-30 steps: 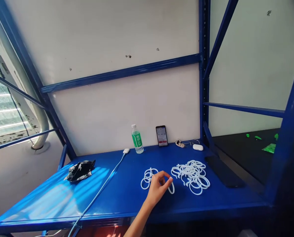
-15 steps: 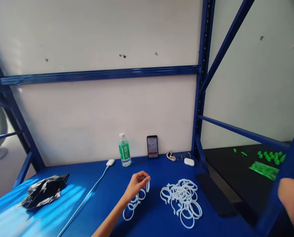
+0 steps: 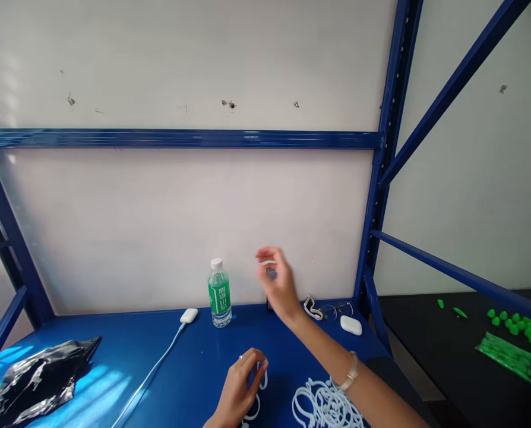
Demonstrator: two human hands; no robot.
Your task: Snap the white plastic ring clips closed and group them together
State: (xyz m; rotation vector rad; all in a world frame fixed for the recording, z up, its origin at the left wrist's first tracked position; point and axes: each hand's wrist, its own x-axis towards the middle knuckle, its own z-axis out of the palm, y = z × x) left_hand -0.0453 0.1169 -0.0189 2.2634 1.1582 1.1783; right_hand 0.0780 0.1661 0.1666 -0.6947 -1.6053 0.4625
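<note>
Rings (image 3: 323,407) lie piled by your right forearm (image 3: 376,392), whose band (image 3: 350,373) could snag them if it dips. Your right hand (image 3: 282,288), blurred before the phone (image 3: 271,274), might topple it by brushing; its grip is unclear. Your left hand (image 3: 239,386) pinches another ring (image 3: 265,379). The bottle (image 3: 220,297) holds clear liquid; the bag's (image 3: 38,380) contents are hidden.

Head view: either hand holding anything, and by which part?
Left hand pinches a white ring by its upper end; right hand is blurred, can't tell.
</note>
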